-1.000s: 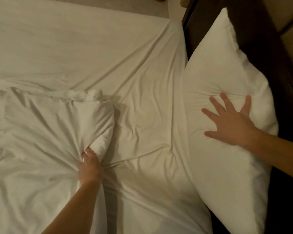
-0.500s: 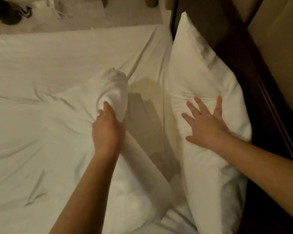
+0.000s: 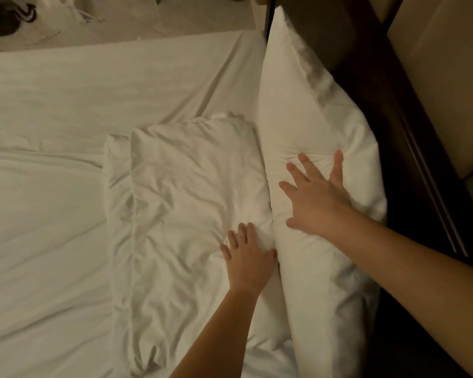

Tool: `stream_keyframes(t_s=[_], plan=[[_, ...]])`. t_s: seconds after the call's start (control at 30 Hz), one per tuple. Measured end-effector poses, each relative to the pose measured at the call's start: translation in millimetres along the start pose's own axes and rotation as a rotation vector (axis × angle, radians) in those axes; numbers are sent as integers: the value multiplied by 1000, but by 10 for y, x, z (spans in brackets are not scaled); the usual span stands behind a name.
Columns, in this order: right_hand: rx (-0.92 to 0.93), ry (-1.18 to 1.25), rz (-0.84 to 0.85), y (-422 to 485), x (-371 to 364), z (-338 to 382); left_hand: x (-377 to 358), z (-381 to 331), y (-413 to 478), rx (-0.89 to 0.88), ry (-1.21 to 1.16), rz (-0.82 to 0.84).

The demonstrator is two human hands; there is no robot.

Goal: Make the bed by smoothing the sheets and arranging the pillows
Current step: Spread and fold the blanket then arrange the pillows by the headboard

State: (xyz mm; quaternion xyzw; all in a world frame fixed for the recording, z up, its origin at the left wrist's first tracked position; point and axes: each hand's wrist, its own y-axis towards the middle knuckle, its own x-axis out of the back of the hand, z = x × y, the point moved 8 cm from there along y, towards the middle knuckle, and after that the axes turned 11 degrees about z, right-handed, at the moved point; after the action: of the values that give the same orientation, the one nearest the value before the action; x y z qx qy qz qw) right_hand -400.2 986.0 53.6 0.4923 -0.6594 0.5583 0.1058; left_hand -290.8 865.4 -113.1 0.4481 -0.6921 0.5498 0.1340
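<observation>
duvet [image 3: 186, 214] lies on sheet [image 3: 66, 105], left of pillow [image 3: 306, 126] against headboard [image 3: 380, 105].

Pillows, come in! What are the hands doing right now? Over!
Left hand flat on rumpled pillow. Right hand spread on plump pillow by headboard. Nothing blocking.

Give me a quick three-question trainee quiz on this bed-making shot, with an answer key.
1. True or false: the right hand lies flat, fingers spread, on the pillow.
2. Which does the left hand press on? A) headboard B) crumpled duvet C) floor
3. Fill in: the pillow leans against the dark ____.

Key: 1 true; 2 B; 3 headboard.
</observation>
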Motion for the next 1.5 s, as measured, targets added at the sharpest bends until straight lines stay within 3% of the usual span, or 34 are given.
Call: stream_keyframes(t_s=[0.13,0.3,0.57,0.63,0.77,0.9,1.13,1.37,1.5], plan=[[2,5,-7,5,18,17,169,83,-30,27,-17,-77],[6,-5,-18,3,36,32,929,343,383,77,-28,-210],[-14,-24,11,74,1,13,1830,-328,1466,-189,-104,-311],[-25,-12,11,92,-27,-20,1823,-453,1754,-112,-70,-271],[-40,29,23,99,-65,-82,1449,-253,2229,257,-115,29],[-37,58,25,101,-49,-98,1157,-107,2356,340,-102,16],[-27,60,38,102,-45,-87,1248,-182,2409,184,255,-211],[-36,51,18,86,-33,-80,1806,-575,1857,-92,142,-332],[-48,48,-26,89,-24,-76,1811,-838,1770,-184,102,-318]])
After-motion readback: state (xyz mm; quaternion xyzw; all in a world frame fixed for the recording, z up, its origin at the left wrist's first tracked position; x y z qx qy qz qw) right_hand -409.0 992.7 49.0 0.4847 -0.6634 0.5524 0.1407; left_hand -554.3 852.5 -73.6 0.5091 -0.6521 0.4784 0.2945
